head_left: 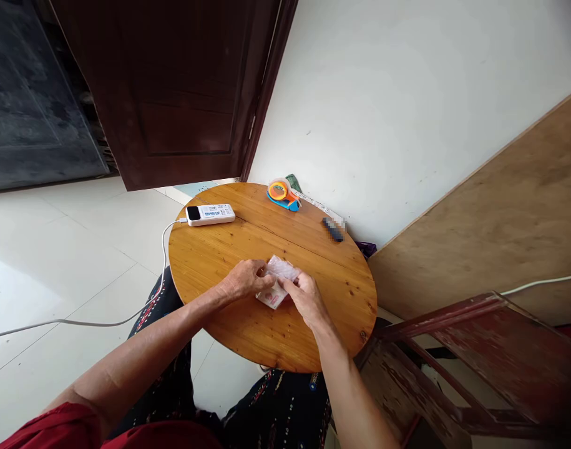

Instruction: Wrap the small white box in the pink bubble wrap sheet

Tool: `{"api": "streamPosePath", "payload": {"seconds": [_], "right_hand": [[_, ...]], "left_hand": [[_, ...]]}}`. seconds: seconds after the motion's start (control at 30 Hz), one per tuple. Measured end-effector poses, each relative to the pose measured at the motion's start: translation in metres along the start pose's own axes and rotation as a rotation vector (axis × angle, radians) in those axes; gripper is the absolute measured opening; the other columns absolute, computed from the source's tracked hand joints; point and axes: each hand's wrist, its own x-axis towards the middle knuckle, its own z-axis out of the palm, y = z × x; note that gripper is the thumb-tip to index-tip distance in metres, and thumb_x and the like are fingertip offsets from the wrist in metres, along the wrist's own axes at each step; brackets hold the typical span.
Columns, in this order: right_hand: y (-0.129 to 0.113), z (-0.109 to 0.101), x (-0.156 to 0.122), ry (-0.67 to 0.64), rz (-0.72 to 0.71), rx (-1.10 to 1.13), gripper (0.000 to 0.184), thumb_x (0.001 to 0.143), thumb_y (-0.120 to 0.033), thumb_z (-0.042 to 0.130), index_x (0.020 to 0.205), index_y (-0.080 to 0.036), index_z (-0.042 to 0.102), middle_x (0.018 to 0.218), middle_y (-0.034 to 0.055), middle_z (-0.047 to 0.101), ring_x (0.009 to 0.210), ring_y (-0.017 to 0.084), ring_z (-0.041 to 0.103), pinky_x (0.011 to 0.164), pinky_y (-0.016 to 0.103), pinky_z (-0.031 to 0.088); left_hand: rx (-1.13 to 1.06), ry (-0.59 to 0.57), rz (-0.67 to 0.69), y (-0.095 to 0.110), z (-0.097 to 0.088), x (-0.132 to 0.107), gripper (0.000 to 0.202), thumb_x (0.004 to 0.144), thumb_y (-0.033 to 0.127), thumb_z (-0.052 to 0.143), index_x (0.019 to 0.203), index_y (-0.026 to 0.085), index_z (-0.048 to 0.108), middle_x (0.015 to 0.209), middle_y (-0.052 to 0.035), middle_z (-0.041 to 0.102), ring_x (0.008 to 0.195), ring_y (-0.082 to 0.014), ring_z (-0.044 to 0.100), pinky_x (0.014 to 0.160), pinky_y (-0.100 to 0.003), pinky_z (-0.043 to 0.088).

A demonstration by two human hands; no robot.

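A small white box (pixel 272 297) with pinkish-red print lies near the middle of the round wooden table (pixel 238 330). Clear, crinkled wrap that looks like bubble wrap (pixel 282 267) covers its far part. My left hand (pixel 248 279) grips the wrapped box at its left edge, with thumb and fingers bent around it. From the right side, my right hand (pixel 307 298) pinches the wrap, its thumb over the top. The fingertips partly hide where wrap and box meet.
A white power bank-like device (pixel 211 214) with a plugged-in cable (pixel 162 262) is at the table's left. An orange and blue tape dispenser (pixel 283 194) stands at the back; a dark, blurred-out object (pixel 332 229) lies to its right. A wooden chair (pixel 453 349) is at right.
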Motion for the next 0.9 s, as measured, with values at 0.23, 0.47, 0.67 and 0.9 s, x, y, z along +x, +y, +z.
{"api": "streamPosePath", "payload": {"seconds": [0.23,0.47,0.67,0.9], "right_hand": [[0.008,0.002,0.026,-0.021,0.012,0.026,0.031,0.075,-0.049,0.071,0.078,-0.019,0.067,0.065,-0.0014,0.067,0.059,0.016,0.057,0.055,0.026,0.044],[0.018,0.004,0.028,0.057,-0.068,0.064,0.025,0.074,-0.045,0.07,0.083,-0.021,0.07,0.076,0.0005,0.071,0.069,0.019,0.061,0.062,0.027,0.047],[0.017,0.003,0.031,0.055,-0.088,0.023,0.026,0.077,-0.042,0.068,0.09,-0.02,0.073,0.089,0.0033,0.074,0.079,0.02,0.064,0.073,0.03,0.05],[0.01,0.005,0.033,0.118,-0.079,0.056,0.029,0.08,-0.049,0.066,0.078,-0.02,0.071,0.072,-0.0005,0.067,0.069,0.017,0.057,0.064,0.027,0.045]], "left_hand": [[0.216,0.062,-0.038,0.006,0.005,0.018,0.039,0.095,0.048,0.045,0.086,0.019,0.069,0.083,-0.0081,0.071,0.081,-0.0223,0.065,0.071,-0.028,0.044],[-0.096,0.18,0.123,-0.01,0.004,0.006,0.037,0.086,0.042,0.057,0.114,0.018,0.062,0.104,-0.0075,0.067,0.09,-0.0208,0.064,0.081,-0.032,0.051],[-0.126,0.144,0.216,-0.012,0.012,0.003,0.033,0.075,0.031,0.065,0.105,0.019,0.059,0.107,-0.005,0.056,0.082,-0.0172,0.06,0.075,-0.033,0.054],[-0.185,0.128,0.175,-0.013,0.017,0.006,0.035,0.075,0.028,0.066,0.108,0.018,0.058,0.11,-0.005,0.055,0.082,-0.0157,0.06,0.078,-0.034,0.055]]}}
